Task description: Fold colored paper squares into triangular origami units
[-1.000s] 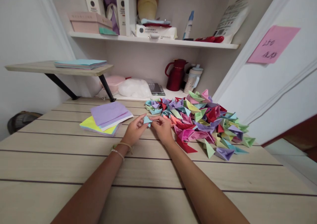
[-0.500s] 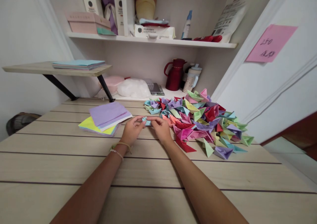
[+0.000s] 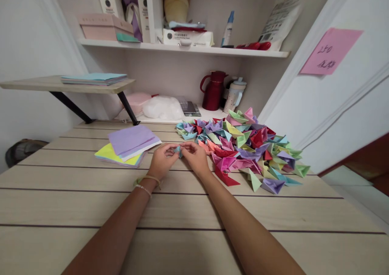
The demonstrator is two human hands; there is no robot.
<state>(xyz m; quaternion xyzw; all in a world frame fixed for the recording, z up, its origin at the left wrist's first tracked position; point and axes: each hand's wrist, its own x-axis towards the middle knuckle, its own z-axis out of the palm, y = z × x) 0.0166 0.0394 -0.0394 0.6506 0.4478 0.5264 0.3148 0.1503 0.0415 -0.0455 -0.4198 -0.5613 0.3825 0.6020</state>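
Note:
Between my fingertips is a small piece of folded light-blue paper (image 3: 178,151), mostly covered by the fingers. My left hand (image 3: 163,159) pinches it from the left, thumb and forefinger closed. From the right, my right hand (image 3: 194,156) grips it the same way, its knuckles close to the nearest paper boats. A big heap of folded paper boats (image 3: 243,145) in many colours spreads over the table to the right of my hands. Left of my left hand lie loose sheets, purple paper (image 3: 130,140) on top and yellow paper (image 3: 114,155) beneath.
A small raised shelf (image 3: 36,85) on black legs bears a stack of blue-topped paper (image 3: 94,78). Behind the table stand a red jug (image 3: 214,91), a speckled bottle (image 3: 234,95) and a white plastic bag (image 3: 163,108). A pink note (image 3: 331,51) is stuck on the right wall.
My fingers have closed in on the light-blue paper, which now looks narrower and more upright. My hands have come slightly nearer to each other. The whole view has shifted a little.

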